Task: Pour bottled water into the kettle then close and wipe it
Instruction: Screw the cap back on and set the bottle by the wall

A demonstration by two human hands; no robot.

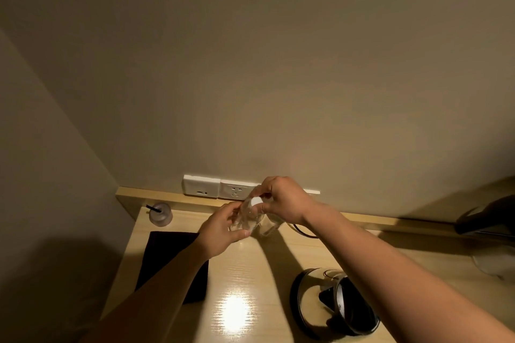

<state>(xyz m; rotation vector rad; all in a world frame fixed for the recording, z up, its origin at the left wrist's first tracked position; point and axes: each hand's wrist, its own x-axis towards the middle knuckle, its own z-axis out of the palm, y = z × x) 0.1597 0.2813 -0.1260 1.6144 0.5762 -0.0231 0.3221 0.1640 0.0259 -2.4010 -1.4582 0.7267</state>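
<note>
Head view: both hands meet above the back of the wooden table [250, 273], close to the wall. The left hand [220, 231] comes in from the lower left with its fingers curled round the lower body of a clear plastic bottle [246, 218], gripping it from the near side. The bottle is tilted, its neck leaning up and toward the right hand. The right hand [281, 200] reaches over from the right and pinches the white cap [255, 200] between thumb and fingertips, the rest of the fingers arched above it. The cap sits on the bottle's neck; whether it is loosened cannot be told. A pale, glassy shape lies just behind the bottle, too blurred to make out.

The kettle [331, 301] stands on the table well nearer the camera and to the right of the hands, under the right forearm. It has a dark rim, and its top looks open, with a round lid standing up on its right side. To the left of the left forearm a dark cloth [167, 256] lies flat on the table, partly covered by that arm. Beyond it, in the back left corner, stands a small cup [161, 214] with a black straw. White wall sockets [220, 187] sit just behind the hands, and a black cable [302, 231] curls on the table below the right wrist. A dark object [485, 220] shows at the right edge.
</note>
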